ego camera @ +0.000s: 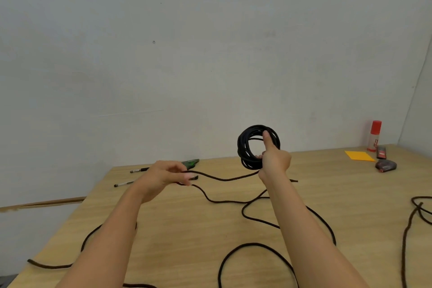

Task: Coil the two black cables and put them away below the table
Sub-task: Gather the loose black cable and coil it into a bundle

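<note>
Now the right hand (274, 159) grips the upright coil (247, 147), thumb pressed across its loops, while the left hand (163, 175) pinches the loose cable (224, 179) stretching sideways, left of the coil.

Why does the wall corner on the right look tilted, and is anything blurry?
Head view: the wide lens bends the edges, so the wall corner leans; light is soft and even, no glare on the table, only faint shadows; the label on the glue stick is too blurry to read; the coil in the right hand and the cable pinched by the left hand look fairly sharp.
</note>
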The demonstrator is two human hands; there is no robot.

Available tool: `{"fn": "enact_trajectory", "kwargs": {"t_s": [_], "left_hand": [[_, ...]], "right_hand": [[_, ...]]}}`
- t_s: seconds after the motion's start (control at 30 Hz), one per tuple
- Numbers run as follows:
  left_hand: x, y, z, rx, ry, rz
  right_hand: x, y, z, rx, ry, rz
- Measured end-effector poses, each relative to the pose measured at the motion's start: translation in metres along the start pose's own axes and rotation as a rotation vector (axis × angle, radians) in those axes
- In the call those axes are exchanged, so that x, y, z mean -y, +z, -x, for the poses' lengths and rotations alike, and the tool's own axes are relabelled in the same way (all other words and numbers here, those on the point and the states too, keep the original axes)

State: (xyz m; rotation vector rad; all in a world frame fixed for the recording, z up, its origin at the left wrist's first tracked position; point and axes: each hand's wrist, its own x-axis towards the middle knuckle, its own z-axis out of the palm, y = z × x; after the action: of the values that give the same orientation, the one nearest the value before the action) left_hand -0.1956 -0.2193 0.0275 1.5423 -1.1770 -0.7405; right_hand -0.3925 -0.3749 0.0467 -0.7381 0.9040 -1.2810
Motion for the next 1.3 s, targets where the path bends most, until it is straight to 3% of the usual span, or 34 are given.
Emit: {"fn": "enact_trajectory", "kwargs": {"t_s": [0.07, 0.17, 0.27, 0.33, 0.43, 0.53, 0.7, 0.8, 0.87, 1.1, 1.3], "left_hand": [[0.008, -0.005, 0.001, -0.011, -0.022, 0.246], [0.005, 0.011, -0.001, -0.116, -0.102, 0.411], [-0.002, 0.038, -0.018, -0.367, -0.185, 0.587], [-0.011, 0.051, -0.028, -0.448, -0.191, 0.723], [-0.024, 0.062, -0.035, -0.400, -0.167, 0.762], [-0.034, 0.064, -0.032, -0.320, -0.144, 0.769], [-0.030, 0.055, -0.022, -0.029, -0.108, 0.918], [-0.031, 0.053, -0.016, 0.143, -0.041, 0.880], [-0.032, 0.053, -0.017, 0.164, -0.015, 0.867], [-0.022, 0.055, -0.023, 0.023, 0.015, 0.859], [-0.034, 0.059, -0.021, -0.027, -0.159, 0.519]], "right_hand": [[0.000, -0.003, 0.001, 0.000, 0.025, -0.030], [-0.004, -0.002, 0.007, 0.080, 0.094, -0.070], [-0.015, 0.005, 0.017, 0.286, 0.178, -0.115], [-0.023, 0.012, 0.025, 0.461, 0.209, -0.103], [-0.029, 0.019, 0.037, 0.641, 0.175, 0.076], [-0.028, 0.022, 0.043, 0.693, 0.096, 0.190], [-0.025, 0.026, 0.046, 0.744, -0.030, 0.265], [-0.028, 0.028, 0.047, 0.734, -0.098, 0.317], [-0.028, 0.029, 0.047, 0.692, -0.126, 0.343], [-0.020, 0.031, 0.041, 0.698, -0.185, 0.678], [-0.029, 0.028, 0.026, 0.662, -0.188, 0.776]]}}
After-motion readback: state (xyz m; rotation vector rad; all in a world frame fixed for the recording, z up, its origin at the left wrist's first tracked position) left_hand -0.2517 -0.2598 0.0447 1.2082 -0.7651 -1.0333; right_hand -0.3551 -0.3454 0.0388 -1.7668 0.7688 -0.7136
